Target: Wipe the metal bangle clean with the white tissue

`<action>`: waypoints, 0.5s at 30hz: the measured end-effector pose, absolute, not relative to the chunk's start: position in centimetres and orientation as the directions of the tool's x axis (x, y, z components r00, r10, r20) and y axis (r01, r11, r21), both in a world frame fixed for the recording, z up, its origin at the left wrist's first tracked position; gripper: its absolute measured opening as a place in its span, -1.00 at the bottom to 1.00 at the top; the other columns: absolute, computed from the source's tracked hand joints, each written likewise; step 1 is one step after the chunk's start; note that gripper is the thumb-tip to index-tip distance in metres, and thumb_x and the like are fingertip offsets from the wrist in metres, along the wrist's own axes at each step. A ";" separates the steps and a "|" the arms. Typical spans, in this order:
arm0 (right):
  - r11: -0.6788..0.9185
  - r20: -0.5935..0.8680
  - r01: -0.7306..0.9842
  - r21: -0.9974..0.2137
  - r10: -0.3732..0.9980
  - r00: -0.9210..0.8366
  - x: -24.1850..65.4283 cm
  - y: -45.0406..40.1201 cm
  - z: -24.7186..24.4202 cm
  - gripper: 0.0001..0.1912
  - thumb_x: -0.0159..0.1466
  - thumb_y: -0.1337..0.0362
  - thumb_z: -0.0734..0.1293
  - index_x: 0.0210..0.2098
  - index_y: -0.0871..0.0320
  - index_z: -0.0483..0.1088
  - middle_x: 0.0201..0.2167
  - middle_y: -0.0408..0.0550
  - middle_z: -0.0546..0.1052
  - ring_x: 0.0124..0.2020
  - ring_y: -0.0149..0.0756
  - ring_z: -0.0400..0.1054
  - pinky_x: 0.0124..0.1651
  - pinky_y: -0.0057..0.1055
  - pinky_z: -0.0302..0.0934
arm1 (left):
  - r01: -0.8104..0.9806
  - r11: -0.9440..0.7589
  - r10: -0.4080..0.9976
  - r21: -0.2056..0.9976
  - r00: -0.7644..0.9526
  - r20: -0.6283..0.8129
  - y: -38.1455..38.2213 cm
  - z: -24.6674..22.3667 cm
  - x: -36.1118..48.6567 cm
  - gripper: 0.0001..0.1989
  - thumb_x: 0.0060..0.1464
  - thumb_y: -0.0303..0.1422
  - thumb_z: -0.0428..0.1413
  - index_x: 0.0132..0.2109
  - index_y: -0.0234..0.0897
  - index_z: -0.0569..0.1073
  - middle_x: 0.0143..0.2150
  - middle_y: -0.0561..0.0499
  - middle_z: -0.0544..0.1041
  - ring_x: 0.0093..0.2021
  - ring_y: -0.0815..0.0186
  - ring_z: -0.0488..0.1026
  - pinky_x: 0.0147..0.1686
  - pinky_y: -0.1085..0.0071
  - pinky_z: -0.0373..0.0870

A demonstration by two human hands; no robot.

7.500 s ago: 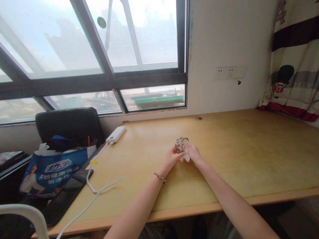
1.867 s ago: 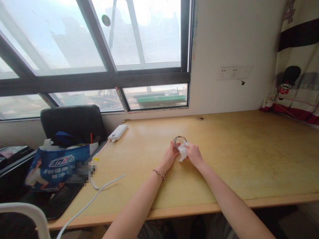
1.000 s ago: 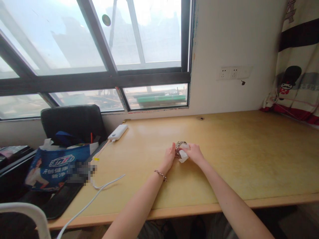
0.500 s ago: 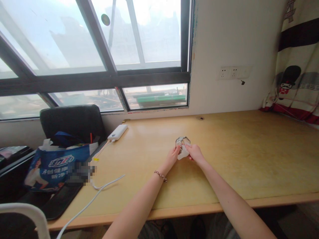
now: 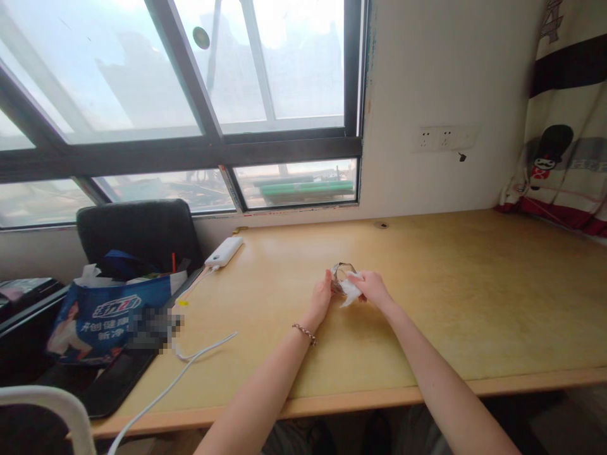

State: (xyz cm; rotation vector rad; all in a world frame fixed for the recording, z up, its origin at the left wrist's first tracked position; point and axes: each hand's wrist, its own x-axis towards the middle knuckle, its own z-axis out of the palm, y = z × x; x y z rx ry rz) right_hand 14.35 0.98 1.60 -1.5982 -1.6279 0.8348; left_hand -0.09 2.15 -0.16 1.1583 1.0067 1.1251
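Above the middle of the wooden table, my left hand (image 5: 321, 296) is closed on the near left side of a shiny, dark-edged ring-shaped thing (image 5: 337, 272). Its exact kind is too small to make out. My right hand (image 5: 374, 289) pinches a crumpled white tissue (image 5: 349, 292), which hangs down between the two hands. The tissue lies against the right part of the ring and hides some of it. A braided bracelet (image 5: 305, 333) circles my left wrist.
On the table (image 5: 474, 303), a white power bank (image 5: 224, 253) lies at the left edge with a white cable (image 5: 190, 361). A blue bag (image 5: 109, 316) rests on a black chair (image 5: 137, 230) to the left. Window and wall sockets (image 5: 439, 138) are behind.
My right hand has shifted slightly right and the tissue has changed shape, now hanging more crumpled. The ring-shaped thing has tilted, and my left hand has moved slightly left.
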 end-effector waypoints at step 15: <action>0.074 0.203 0.876 -0.477 0.979 0.029 14.5 1.6 0.8 -0.62 0.19 0.13 0.11 -0.46 0.21 0.46 -0.50 0.04 0.50 -0.47 -0.36 0.30 -0.43 -0.51 0.01 | 0.129 -0.104 0.987 0.986 0.139 0.085 2.1 -0.7 -0.1 -0.41 -0.04 0.07 -0.19 -0.66 -0.35 0.34 -0.69 0.03 0.30 -0.61 0.40 0.21 -0.57 0.48 0.10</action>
